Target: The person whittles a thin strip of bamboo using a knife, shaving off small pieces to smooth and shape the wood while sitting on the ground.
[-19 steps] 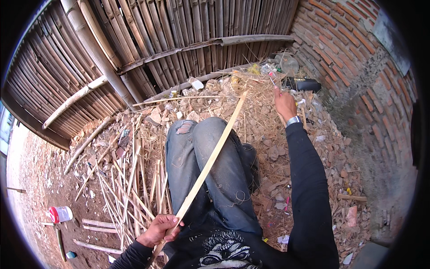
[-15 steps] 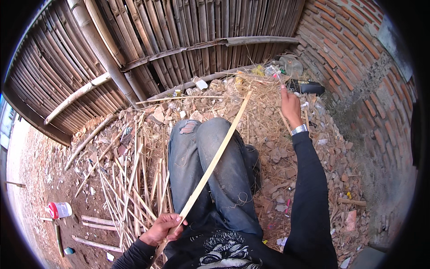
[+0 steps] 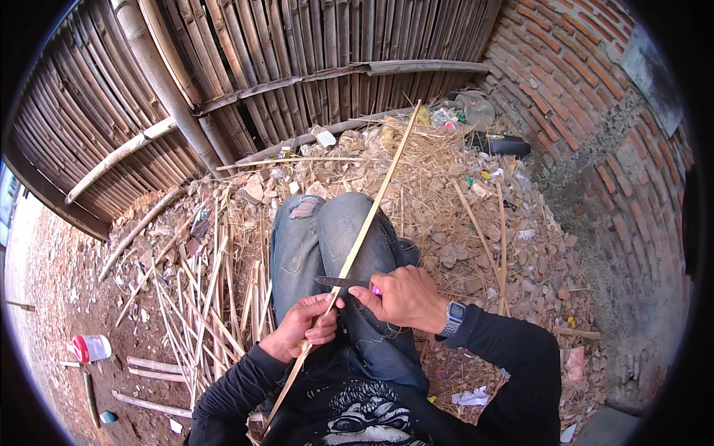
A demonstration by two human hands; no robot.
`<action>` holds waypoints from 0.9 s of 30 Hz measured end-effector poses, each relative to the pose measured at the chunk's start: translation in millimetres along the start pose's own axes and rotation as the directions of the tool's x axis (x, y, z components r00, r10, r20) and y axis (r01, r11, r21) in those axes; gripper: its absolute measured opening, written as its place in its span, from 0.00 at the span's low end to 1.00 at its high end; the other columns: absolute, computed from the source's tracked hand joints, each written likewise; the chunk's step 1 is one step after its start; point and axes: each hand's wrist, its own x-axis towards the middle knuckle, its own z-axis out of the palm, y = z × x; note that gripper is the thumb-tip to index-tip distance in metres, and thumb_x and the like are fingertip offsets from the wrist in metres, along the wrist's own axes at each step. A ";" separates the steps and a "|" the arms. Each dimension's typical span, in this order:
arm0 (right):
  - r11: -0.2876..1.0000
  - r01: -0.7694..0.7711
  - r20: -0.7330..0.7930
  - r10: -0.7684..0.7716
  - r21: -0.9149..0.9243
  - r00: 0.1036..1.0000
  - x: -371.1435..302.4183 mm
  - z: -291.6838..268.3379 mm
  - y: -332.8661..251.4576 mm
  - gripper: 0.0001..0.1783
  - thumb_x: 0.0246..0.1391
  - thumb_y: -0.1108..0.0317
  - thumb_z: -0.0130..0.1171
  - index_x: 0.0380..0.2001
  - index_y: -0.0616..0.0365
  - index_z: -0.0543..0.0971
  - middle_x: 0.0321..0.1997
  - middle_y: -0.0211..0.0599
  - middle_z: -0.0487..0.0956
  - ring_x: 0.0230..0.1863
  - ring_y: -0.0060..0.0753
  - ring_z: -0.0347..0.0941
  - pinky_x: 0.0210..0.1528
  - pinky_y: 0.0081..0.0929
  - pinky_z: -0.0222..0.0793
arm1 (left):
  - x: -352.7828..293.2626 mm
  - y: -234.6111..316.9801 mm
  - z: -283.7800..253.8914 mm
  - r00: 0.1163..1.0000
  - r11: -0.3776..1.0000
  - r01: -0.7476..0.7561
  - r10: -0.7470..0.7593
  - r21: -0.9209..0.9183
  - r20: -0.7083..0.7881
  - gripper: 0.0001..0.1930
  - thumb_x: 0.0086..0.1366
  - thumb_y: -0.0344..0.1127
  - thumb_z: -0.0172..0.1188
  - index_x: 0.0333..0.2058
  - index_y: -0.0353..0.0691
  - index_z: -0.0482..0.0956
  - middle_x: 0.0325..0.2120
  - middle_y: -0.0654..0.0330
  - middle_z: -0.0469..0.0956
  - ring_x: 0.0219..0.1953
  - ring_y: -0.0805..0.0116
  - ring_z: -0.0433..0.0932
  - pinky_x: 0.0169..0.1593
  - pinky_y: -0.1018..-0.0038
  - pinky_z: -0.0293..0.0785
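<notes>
A long, pale bamboo strip (image 3: 374, 208) slants across my jeans, from low by my belly up past my knees. My left hand (image 3: 305, 327) is closed round its lower part. My right hand (image 3: 405, 299) grips a knife (image 3: 342, 282) by its handle, of which a bit of pink shows between the fingers. The dark blade points left and lies across the strip, just above my left fingers. Both hands are close together over my lap (image 3: 357, 253).
Many cut bamboo strips (image 3: 216, 297) lie in a pile to my left. Rubble and straw (image 3: 446, 245) cover the ground. A bamboo wall (image 3: 320, 97) stands ahead, a brick wall (image 3: 595, 119) at right. A white tub with red (image 3: 91, 348) lies far left.
My right hand has come back from far out at the right to the strip, with the knife blade across it. My left hand has moved up and right, and the strip stands steeper.
</notes>
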 end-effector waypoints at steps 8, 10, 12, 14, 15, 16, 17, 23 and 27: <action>0.955 0.210 -0.228 -0.256 -0.210 0.939 15.9 21.7 25.4 0.33 0.61 0.34 0.57 0.15 0.50 0.76 0.10 0.37 0.74 0.12 0.43 0.76 0.15 0.39 0.71 | -7.5 4.0 -1.1 1.000 0.996 -0.016 0.018 0.083 -0.025 0.13 0.81 0.36 0.45 0.49 0.33 0.75 0.19 0.67 0.64 0.13 0.82 0.56 0.17 0.82 0.56; 0.956 0.204 -0.236 -0.253 -0.212 0.938 21.5 19.0 33.5 0.32 0.61 0.35 0.58 0.16 0.51 0.74 0.10 0.36 0.74 0.13 0.43 0.76 0.15 0.39 0.71 | -8.3 6.2 2.1 0.999 0.990 -0.009 0.014 0.140 -0.033 0.13 0.81 0.36 0.45 0.50 0.33 0.75 0.19 0.67 0.65 0.13 0.82 0.56 0.18 0.81 0.55; 0.955 0.206 -0.248 -0.258 -0.215 0.934 25.7 23.9 40.8 0.31 0.60 0.36 0.60 0.17 0.51 0.73 0.11 0.34 0.73 0.14 0.42 0.77 0.16 0.38 0.71 | -9.1 3.9 6.7 0.999 0.993 -0.015 0.020 0.114 -0.038 0.14 0.81 0.36 0.45 0.50 0.33 0.75 0.19 0.67 0.65 0.13 0.82 0.57 0.18 0.81 0.55; 0.940 0.237 -0.262 -0.300 -0.246 0.917 28.8 22.1 46.0 0.31 0.61 0.36 0.59 0.17 0.51 0.74 0.11 0.35 0.73 0.14 0.43 0.77 0.16 0.39 0.71 | -8.3 1.7 8.8 0.999 0.996 -0.023 0.026 0.086 -0.034 0.14 0.81 0.36 0.45 0.50 0.33 0.75 0.19 0.67 0.65 0.13 0.82 0.57 0.18 0.81 0.55; 0.922 0.270 -0.274 -0.345 -0.276 0.898 32.4 20.6 49.8 0.32 0.62 0.36 0.58 0.17 0.51 0.74 0.11 0.36 0.73 0.14 0.44 0.77 0.16 0.40 0.71 | -8.5 1.1 8.7 0.999 0.997 -0.021 0.024 0.073 -0.048 0.14 0.81 0.37 0.45 0.50 0.33 0.75 0.18 0.67 0.65 0.13 0.82 0.57 0.18 0.81 0.55; 0.942 0.109 -0.339 -0.220 -0.317 0.915 44.3 15.7 61.4 0.33 0.63 0.35 0.56 0.18 0.52 0.76 0.11 0.39 0.75 0.14 0.46 0.77 0.15 0.41 0.71 | -8.8 2.2 9.9 0.998 0.998 -0.020 0.024 0.064 -0.062 0.14 0.81 0.37 0.45 0.50 0.33 0.75 0.18 0.66 0.65 0.13 0.82 0.57 0.17 0.81 0.56; 0.938 -0.053 -0.405 -0.096 -0.341 0.909 60.8 8.5 79.1 0.35 0.64 0.33 0.53 0.18 0.54 0.78 0.12 0.43 0.76 0.13 0.48 0.77 0.15 0.42 0.71 | -14.3 -0.5 10.6 0.997 0.997 -0.022 0.027 0.068 -0.066 0.14 0.81 0.37 0.45 0.50 0.33 0.75 0.18 0.66 0.65 0.13 0.82 0.57 0.17 0.81 0.56; 0.872 -0.273 -0.424 0.085 -0.406 0.901 92.0 -43.2 158.4 0.37 0.68 0.37 0.48 0.22 0.59 0.82 0.15 0.51 0.78 0.19 0.57 0.79 0.22 0.51 0.74 | -26.6 -2.4 6.3 0.999 0.997 0.006 -0.003 0.072 -0.046 0.15 0.81 0.37 0.44 0.49 0.32 0.75 0.19 0.65 0.67 0.13 0.81 0.57 0.18 0.80 0.57; 0.792 -0.502 -0.489 0.304 -0.348 0.818 118.7 -68.3 200.1 0.40 0.69 0.37 0.44 0.23 0.62 0.84 0.22 0.59 0.80 0.28 0.64 0.81 0.32 0.56 0.76 | -61.2 -7.8 -4.1 0.993 0.995 0.047 -0.037 0.091 -0.114 0.13 0.80 0.34 0.46 0.49 0.31 0.75 0.18 0.64 0.68 0.12 0.80 0.58 0.17 0.79 0.56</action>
